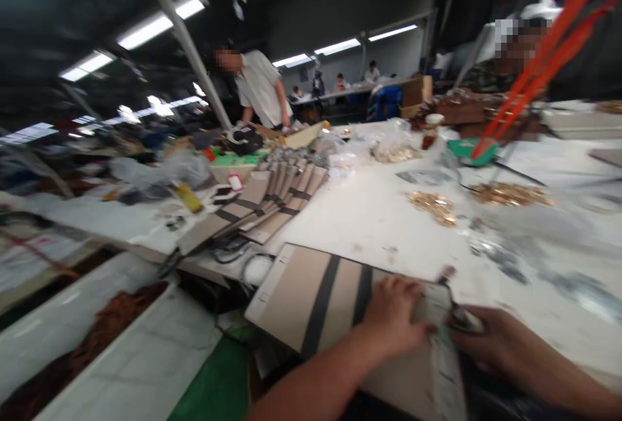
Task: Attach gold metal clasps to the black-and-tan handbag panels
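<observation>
1. Bottom centre: the left hand [396,314] lies palm down with its fingers loosely bent, pressing on a tan panel [311,298] with two black stripes. It grips nothing.
2. Bottom right: the right hand [500,343] is closed around a small dark tool [457,311], possibly a brush. Blur hides its tip near the panel's right edge.
3. The panel lies flat at the near edge of a white table [369,214].
4. Centre left: a fan of similar panels [272,201] lies on the table.
5. Right of centre: a green dish [466,149] holds the ends of orange rods [539,65]. Loose gold pieces [432,204] are heaped just below it.
6. Lower left: a long white trough [146,369] holds brown material [116,324].
7. Upper centre: a person [260,87] in a white shirt bends over the table.
</observation>
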Demonstrator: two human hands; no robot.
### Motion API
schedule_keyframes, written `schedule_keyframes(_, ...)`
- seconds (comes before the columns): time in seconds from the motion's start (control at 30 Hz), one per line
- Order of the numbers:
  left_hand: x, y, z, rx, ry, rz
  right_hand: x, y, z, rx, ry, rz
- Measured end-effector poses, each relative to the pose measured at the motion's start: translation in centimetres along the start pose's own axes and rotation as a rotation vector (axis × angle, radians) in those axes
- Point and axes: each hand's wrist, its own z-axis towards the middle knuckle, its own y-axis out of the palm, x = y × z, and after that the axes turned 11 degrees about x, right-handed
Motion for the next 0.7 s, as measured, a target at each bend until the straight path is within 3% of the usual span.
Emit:
schedule_keyframes(0.07,-0.1,0.2,0.9,0.025,-0.011,-0.061,1.4,-0.6,-0.2,-0.086,0.008,0.075)
schedule_keyframes(0.23,-2.1,2.6,2.4,0.040,0.011,-0.182,3.7,-0.9,1.3,0.011,0.053,0.131)
schedule_keyframes(0.4,-2.0,2.4,2.2,0.062,0.071,-0.081,3.3,-0.4,1.2,0.003,0.073,0.115)
schedule_keyframes(0.7,-1.6,2.0,2.3,0.026,0.054,-0.043,2.4,0.6,1.9,0.090,-0.045,-0.237)
